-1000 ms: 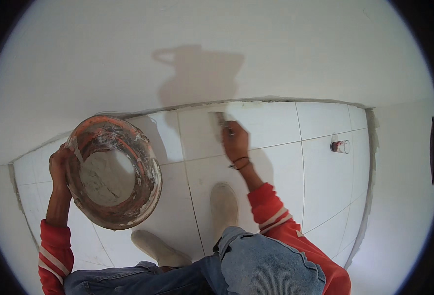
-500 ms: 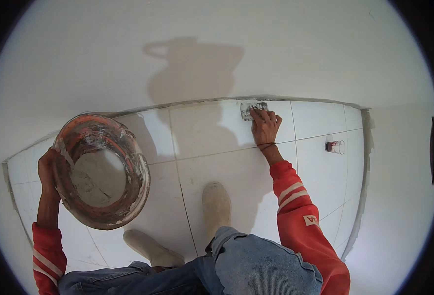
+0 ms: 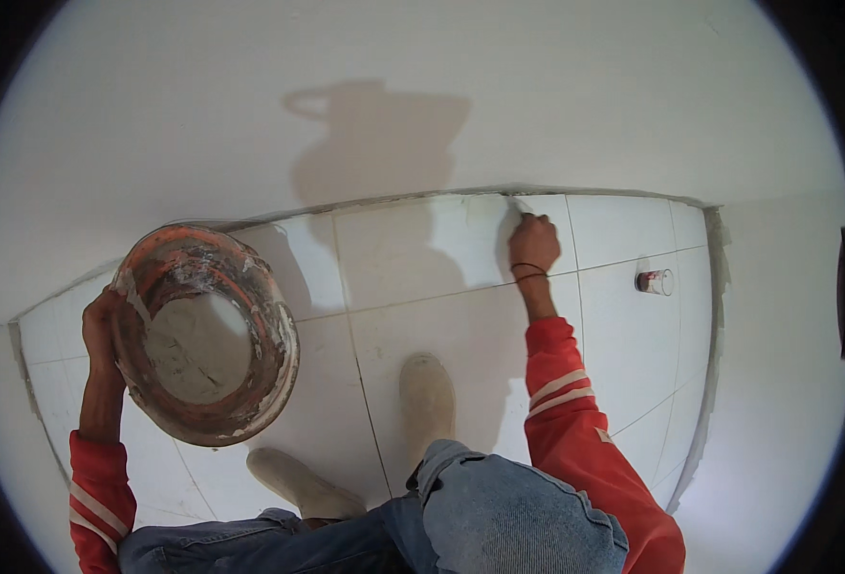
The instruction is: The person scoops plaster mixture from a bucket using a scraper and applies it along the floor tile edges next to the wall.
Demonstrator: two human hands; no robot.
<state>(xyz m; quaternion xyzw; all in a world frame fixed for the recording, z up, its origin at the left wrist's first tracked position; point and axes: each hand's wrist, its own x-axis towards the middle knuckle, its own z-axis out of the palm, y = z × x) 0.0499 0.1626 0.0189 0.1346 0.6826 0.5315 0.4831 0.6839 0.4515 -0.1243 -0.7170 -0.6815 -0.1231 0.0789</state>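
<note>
My left hand grips the left rim of an orange, mortar-crusted basin, held tilted above the floor at the left. Grey wet paste lies in its bottom. My right hand is closed at the base of the wall, right of the middle. It holds a small flat scraper, now mostly hidden by the fingers and seen almost edge-on. The scraper's tip is by the joint between the white floor tiles and the wall; whether it touches I cannot tell.
A small clear glass with dark red contents lies or stands on the tiles at the right. My two beige boots are on the floor between my arms. The white wall rises ahead, and another wall bounds the right side.
My right hand has turned and moved slightly right and down, so the scraper's flat face no longer shows. The basin and left hand have shifted a little to the right in view.
</note>
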